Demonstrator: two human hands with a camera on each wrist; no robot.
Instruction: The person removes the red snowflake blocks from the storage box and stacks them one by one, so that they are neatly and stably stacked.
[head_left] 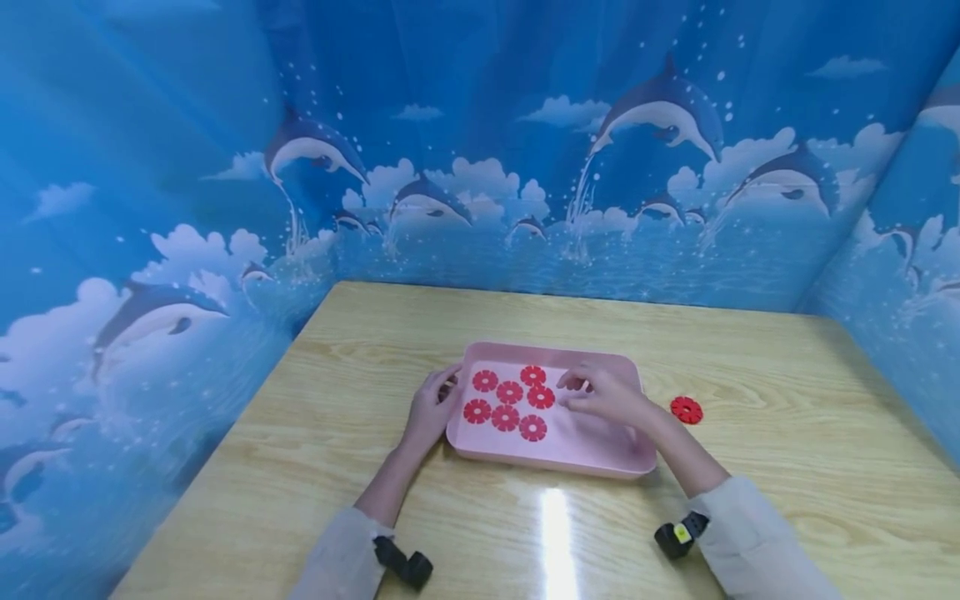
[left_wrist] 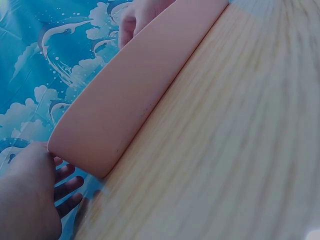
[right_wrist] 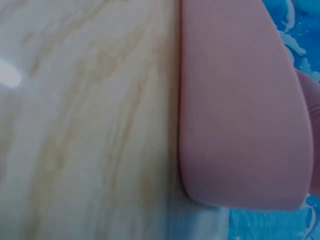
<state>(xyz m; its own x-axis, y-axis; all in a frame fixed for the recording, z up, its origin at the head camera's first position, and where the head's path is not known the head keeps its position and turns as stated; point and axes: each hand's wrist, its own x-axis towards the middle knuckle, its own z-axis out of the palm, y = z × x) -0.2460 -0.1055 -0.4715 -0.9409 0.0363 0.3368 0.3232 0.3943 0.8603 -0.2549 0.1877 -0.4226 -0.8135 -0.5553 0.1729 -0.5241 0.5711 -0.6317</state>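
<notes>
A shallow pink tray [head_left: 592,446] rests on the wooden table. Several red notched discs [head_left: 533,428], each with a hole in the middle, lie flat in its left and middle part. My left hand [head_left: 432,408] touches the tray's left rim with loosely bent fingers; in the left wrist view its fingers [left_wrist: 69,190] hang outside the near left corner. Over the tray's right part, my right hand [head_left: 606,398] has thumb and fingers apart with nothing between them, the fingertips close to the rightmost discs. The tray wall [right_wrist: 245,110] hides most of this hand in the right wrist view.
A single red disc [head_left: 686,410] lies on the table [head_left: 780,417] to the right of the tray, beside my right forearm. Behind the table's far edge hangs a blue curtain [head_left: 480,125] printed with dolphins. Dark wrist cameras [head_left: 405,564] sit on both sleeves.
</notes>
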